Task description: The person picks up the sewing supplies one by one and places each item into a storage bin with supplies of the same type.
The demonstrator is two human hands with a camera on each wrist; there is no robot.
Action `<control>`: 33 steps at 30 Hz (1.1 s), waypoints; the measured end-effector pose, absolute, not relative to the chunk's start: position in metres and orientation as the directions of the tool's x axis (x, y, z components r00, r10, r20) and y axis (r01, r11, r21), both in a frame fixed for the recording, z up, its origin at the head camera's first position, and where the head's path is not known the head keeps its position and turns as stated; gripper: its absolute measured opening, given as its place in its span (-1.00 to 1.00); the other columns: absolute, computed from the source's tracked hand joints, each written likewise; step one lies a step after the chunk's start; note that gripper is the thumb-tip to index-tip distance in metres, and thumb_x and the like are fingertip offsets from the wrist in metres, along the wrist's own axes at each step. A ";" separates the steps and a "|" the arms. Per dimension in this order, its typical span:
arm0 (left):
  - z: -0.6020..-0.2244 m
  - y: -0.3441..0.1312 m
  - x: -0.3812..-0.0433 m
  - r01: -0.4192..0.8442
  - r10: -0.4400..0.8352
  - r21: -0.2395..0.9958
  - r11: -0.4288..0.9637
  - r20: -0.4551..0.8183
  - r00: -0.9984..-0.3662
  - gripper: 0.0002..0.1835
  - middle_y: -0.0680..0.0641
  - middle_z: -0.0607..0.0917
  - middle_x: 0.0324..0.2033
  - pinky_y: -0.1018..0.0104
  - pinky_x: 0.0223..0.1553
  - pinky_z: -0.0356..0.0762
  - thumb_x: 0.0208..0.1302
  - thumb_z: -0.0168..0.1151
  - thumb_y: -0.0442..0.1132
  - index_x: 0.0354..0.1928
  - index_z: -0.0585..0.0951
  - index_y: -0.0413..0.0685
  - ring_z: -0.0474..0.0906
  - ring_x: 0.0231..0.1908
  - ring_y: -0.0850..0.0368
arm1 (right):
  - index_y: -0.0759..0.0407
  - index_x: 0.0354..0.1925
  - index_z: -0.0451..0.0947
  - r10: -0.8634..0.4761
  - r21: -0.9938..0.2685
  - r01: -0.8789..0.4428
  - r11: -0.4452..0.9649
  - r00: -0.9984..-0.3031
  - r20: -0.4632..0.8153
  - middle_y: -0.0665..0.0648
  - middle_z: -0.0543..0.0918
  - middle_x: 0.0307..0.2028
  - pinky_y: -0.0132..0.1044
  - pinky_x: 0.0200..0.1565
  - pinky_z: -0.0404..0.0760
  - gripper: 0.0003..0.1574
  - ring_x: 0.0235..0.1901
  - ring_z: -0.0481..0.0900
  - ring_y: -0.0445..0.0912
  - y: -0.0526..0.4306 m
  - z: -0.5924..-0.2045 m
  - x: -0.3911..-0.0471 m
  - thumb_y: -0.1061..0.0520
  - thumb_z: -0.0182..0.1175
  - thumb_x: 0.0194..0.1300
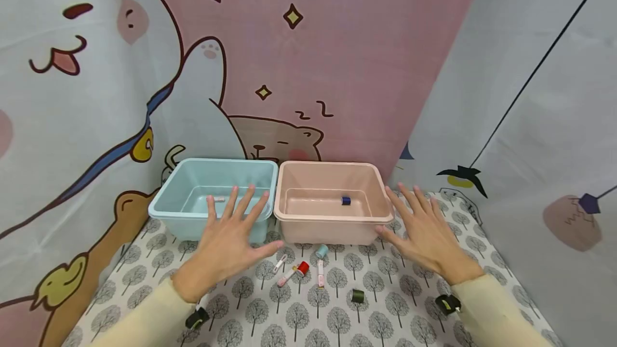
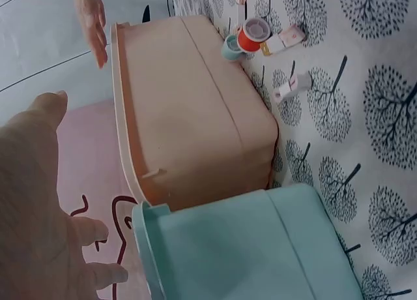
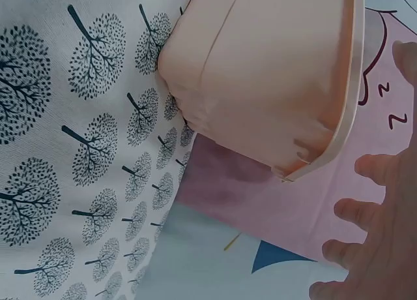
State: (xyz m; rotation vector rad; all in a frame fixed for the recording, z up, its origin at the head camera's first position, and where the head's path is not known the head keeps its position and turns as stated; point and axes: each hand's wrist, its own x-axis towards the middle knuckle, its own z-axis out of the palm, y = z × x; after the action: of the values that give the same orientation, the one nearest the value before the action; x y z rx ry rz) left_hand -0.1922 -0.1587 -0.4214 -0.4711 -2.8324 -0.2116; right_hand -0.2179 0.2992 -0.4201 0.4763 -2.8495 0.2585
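standing on tree-print cloth [image 1: 299,309], partly behind left hand [image 1: 228,245]: blue bin [image 1: 185,228]

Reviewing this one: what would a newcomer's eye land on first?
Probably the left hand, spread in front of the light blue bin, and the right hand, spread beside the pink bin. Then the red spool on the tree-print cloth, and the dark blue spool inside the pink bin.

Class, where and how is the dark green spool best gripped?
Probably pinch the dark green spool around its rounded middle, from above, with the nearer right hand: its body is short, and bare cloth surrounds it.
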 end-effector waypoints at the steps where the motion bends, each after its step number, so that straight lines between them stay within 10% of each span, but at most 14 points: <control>1: -0.422 -0.157 -0.192 0.342 0.302 0.100 0.935 0.285 -0.910 0.22 -0.06 -0.06 0.91 -0.81 0.72 -0.40 0.45 0.04 0.80 0.93 0.01 0.41 -0.13 0.88 -0.41 | -0.18 0.94 -0.03 -0.300 -0.136 -0.344 0.929 -0.916 0.266 0.33 0.06 0.90 0.69 0.79 -0.11 0.25 0.86 -0.06 0.55 0.299 -0.420 -0.220 -0.59 0.19 0.64; 33: -0.437 -0.112 -0.178 0.489 0.449 0.091 0.867 0.280 -0.848 0.16 -0.02 -0.02 0.93 -0.79 0.76 -0.21 0.49 0.04 0.76 0.93 0.03 0.45 0.01 0.89 -0.36 | 0.02 0.92 0.03 -0.349 -0.186 -0.381 0.906 -0.919 0.183 0.26 -0.04 0.93 0.67 0.80 -0.17 0.15 0.89 -0.10 0.48 0.294 -0.430 -0.286 -0.55 -0.03 0.77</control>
State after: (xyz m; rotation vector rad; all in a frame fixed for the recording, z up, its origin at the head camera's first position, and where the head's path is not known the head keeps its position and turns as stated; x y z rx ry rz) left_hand -0.1778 -0.1117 -0.4369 -0.7133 -2.7901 -0.2319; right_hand -0.2863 0.2942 -0.4303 0.5629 -2.9237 0.3294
